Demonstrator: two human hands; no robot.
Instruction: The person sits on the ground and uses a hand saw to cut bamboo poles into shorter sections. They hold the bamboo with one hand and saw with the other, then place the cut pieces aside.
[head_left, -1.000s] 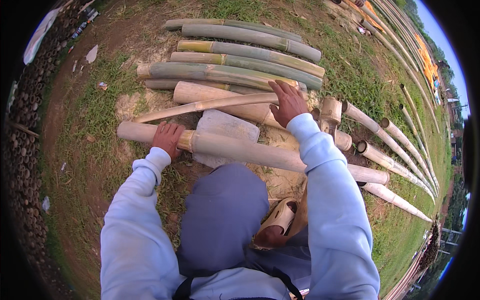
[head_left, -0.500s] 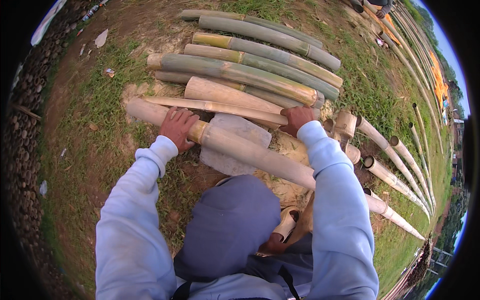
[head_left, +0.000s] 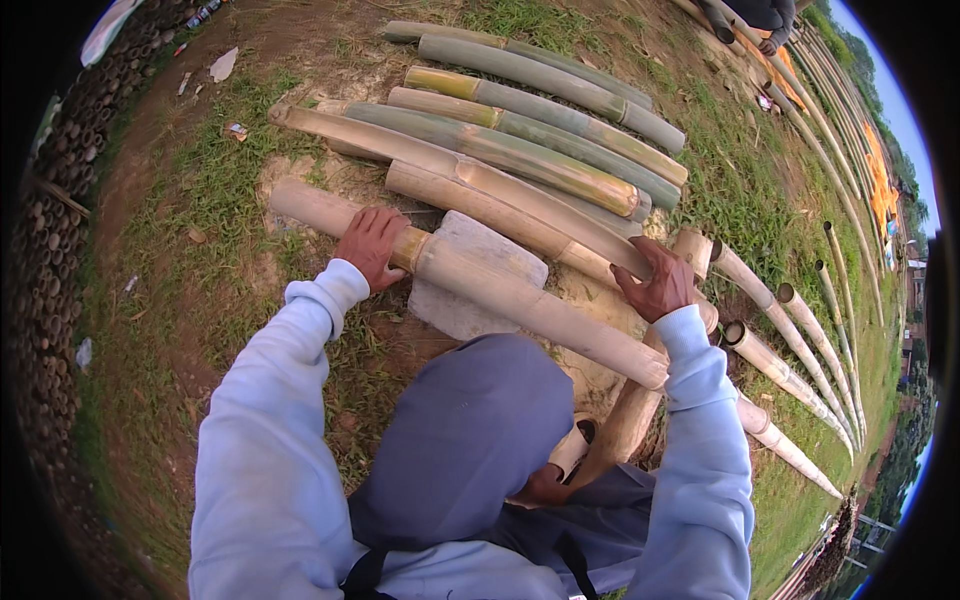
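Observation:
A pale bamboo pole (head_left: 530, 310) lies crosswise in front of my knees. My left hand (head_left: 374, 248) curls over it beside its yellowish joint. Beyond it, a split bamboo half (head_left: 535, 203) rests with its hollow side up, over a tan bamboo piece (head_left: 430, 187) and against the green poles. At its right end, my right hand (head_left: 660, 282) has thumb and fingers on either side of the rim, gripping it. A grey stone slab (head_left: 492, 252) sits under the pale pole, which hides its middle.
Several greenish bamboo poles (head_left: 520, 75) lie side by side farther off. To the right, more pale poles (head_left: 790, 365) stretch away over the grass. A brown log (head_left: 622, 435) lies by my foot. Stacked cut bamboo ends (head_left: 55, 270) line the left. Another person (head_left: 765, 20) is at the upper right.
The split half has turned from edge-on to hollow side up and shifted away and left. My right hand has moved right and nearer with its end. My left hand stays on the pale pole.

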